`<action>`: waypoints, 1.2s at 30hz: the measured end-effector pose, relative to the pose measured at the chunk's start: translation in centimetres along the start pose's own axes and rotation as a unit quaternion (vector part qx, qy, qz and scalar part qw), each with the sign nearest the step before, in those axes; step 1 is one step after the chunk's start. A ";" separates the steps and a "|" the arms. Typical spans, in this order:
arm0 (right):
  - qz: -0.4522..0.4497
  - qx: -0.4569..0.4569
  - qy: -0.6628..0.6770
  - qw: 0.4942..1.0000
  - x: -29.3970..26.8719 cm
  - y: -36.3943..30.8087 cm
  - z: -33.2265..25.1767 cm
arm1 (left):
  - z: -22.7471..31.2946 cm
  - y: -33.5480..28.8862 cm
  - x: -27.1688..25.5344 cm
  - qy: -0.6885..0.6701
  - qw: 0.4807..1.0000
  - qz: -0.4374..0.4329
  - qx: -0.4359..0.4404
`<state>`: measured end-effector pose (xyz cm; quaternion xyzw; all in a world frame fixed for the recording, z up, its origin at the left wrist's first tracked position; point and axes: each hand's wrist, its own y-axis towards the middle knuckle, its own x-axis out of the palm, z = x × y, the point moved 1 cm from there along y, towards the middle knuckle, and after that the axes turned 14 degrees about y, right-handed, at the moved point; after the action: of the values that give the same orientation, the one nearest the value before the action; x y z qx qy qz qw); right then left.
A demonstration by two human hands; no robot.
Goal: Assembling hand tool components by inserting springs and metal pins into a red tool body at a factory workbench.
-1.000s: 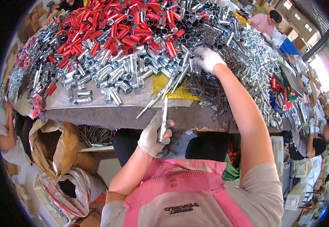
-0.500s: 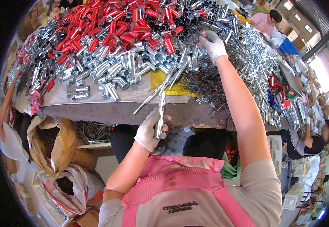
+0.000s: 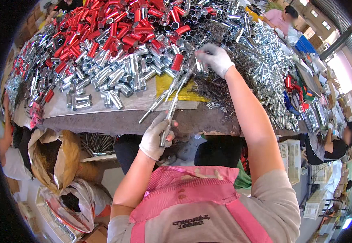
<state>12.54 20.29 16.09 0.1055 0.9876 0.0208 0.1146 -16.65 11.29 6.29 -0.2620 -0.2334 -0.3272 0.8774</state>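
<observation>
My left hand (image 3: 155, 139), in a pale glove, is wrapped round a slim silver metal tube (image 3: 170, 110) just in front of the table's near edge. The tube tilts up and away, its far end meeting or overlapping thin silver rods (image 3: 183, 82) that lie across the edge of a yellow sheet (image 3: 188, 92). My right hand (image 3: 217, 60), gloved too, is over the heap beside short silver tubes (image 3: 201, 67) and dark coil springs (image 3: 220, 92). Its fingers are bent together near the rods' far ends; what they pinch, if anything, is hidden.
Red tubes (image 3: 137, 29) and wider silver tubes (image 3: 135, 77) are heaped on the far left and middle. Small silver parts (image 3: 265, 87) pile up at right. Open sacks (image 3: 58, 156) stand below at left, a crate (image 3: 290, 160) at right. Other people (image 3: 282, 19) sit around the table.
My right hand has moved left and slightly nearer, from above the springs toward the rods' far ends. The tube in my left hand has shifted slightly left and tilts more.
</observation>
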 end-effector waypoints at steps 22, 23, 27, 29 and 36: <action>-0.223 0.078 0.111 0.965 5.8 -12.2 1.0 | 2.2 1.2 1.4 0.269 0.962 -0.027 0.050; -0.244 0.019 0.070 0.967 6.1 -12.6 0.9 | 2.6 0.9 2.4 0.287 0.956 -0.015 0.068; 0.070 -0.130 -0.319 0.936 -0.6 -4.4 -1.9 | 0.8 2.2 2.0 0.299 0.944 0.108 0.093; 0.311 -0.206 -0.343 0.862 -7.9 1.6 -0.7 | -0.2 3.0 2.1 0.338 0.918 0.157 0.139; 0.378 0.101 -0.312 0.866 -16.8 10.3 3.4 | -0.9 3.6 2.5 0.339 0.902 0.192 0.185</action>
<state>31.40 26.81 17.15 0.4827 0.7816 -0.0710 0.3887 -12.23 11.94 5.95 -0.0079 0.0765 -0.1725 0.9820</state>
